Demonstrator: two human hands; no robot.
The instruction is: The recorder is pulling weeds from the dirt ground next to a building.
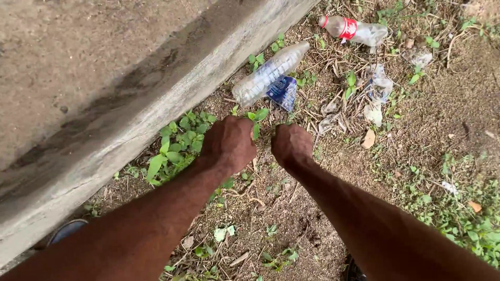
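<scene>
My left hand (229, 141) and my right hand (291, 145) reach down side by side to the ground, both with fingers curled under around a small green weed (257, 117) between them. The fingertips are hidden, so the grip itself is out of sight. Just beyond the hands lies a clear plastic bottle (270, 73) with a blue label on its side, and a blue wrapper (283, 91) rests against it.
A concrete kerb (156, 99) runs diagonally along the left. A leafy weed clump (177, 143) grows by it. Another clear bottle with a red label (353, 29) lies at the top, with crumpled clear plastic (379, 86) nearby. Bare soil and dry grass lie to the right.
</scene>
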